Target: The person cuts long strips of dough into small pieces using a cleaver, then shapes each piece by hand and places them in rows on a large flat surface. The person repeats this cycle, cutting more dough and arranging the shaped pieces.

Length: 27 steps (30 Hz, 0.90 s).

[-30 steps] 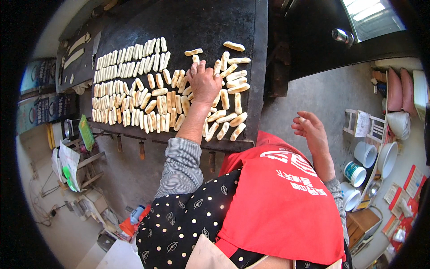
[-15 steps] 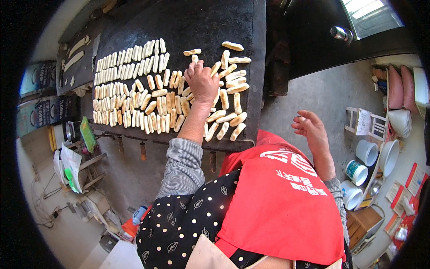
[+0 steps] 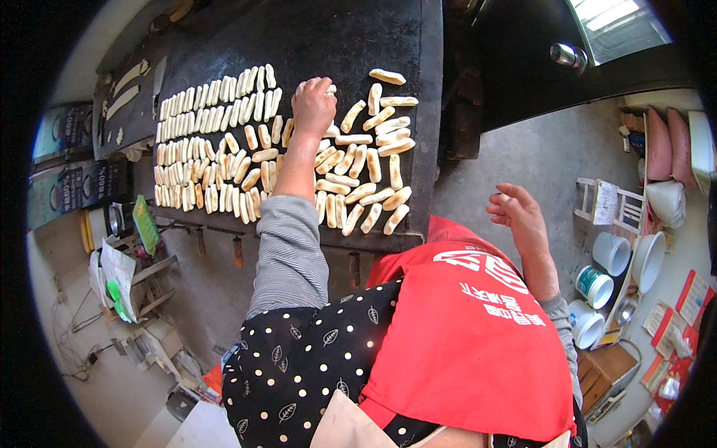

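Over the dark griddle (image 3: 358, 37), my left hand (image 3: 314, 104) reaches out with its fingers curled down on a small bread stick (image 3: 331, 89); only one pale end shows at the fingertips. To the right of my hand and wrist lie browned bread sticks (image 3: 359, 160) at mixed angles. Paler bread sticks (image 3: 216, 118) stand side by side in rows on the left. My right hand (image 3: 519, 215) hangs off the griddle's right side, beside my red apron (image 3: 463, 336), with loosely bent fingers apart and nothing visible in them.
The griddle's near edge (image 3: 373, 240) runs just in front of my body. Strips of dough (image 3: 123, 102) lie on a surface at far left. On the right are a white stool (image 3: 609, 201), white buckets (image 3: 611, 254) and a metal cup-like object (image 3: 567, 55) on a dark ledge.
My left hand has moved left and slightly farther away, uncovering bread sticks in the right-hand group. Small bread sticks formerly beyond its fingers are now under or at them. My right hand stays put.
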Available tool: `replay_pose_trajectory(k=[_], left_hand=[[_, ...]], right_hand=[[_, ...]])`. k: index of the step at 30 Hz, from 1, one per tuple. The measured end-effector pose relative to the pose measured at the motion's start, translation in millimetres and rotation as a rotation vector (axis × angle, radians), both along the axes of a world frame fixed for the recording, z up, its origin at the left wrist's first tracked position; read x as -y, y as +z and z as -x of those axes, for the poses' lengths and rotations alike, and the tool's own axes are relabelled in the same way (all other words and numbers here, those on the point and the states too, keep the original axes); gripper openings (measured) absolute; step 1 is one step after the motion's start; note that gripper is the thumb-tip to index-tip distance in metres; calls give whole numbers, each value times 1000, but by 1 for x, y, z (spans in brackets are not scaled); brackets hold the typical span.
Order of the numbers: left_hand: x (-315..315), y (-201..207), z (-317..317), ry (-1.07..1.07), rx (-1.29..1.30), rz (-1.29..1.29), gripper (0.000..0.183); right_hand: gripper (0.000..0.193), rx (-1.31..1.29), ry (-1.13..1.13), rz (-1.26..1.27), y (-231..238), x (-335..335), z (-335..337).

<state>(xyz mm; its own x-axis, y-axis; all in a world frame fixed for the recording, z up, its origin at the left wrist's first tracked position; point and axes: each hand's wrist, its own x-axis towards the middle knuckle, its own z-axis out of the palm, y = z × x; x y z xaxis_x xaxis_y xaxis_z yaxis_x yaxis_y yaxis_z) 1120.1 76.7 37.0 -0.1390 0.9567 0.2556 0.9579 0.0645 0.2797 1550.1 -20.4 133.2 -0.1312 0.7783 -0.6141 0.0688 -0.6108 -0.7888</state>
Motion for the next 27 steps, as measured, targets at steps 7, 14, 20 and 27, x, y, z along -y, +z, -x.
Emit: replay_pose_trajectory(k=[7, 14, 20, 27], left_hand=[[42, 4, -36, -180, 98, -105, 31], [49, 15, -39, -207, 102, 1, 27], [17, 17, -61, -160, 94, -166, 35], [-41, 16, -111, -306, -54, 14, 44]], right_hand=[[42, 18, 14, -4, -3, -1, 1], [42, 6, 1, -1, -1, -4, -2], [42, 9, -10, 15, -4, -3, -3], [40, 17, -39, 8, 3, -2, -3]])
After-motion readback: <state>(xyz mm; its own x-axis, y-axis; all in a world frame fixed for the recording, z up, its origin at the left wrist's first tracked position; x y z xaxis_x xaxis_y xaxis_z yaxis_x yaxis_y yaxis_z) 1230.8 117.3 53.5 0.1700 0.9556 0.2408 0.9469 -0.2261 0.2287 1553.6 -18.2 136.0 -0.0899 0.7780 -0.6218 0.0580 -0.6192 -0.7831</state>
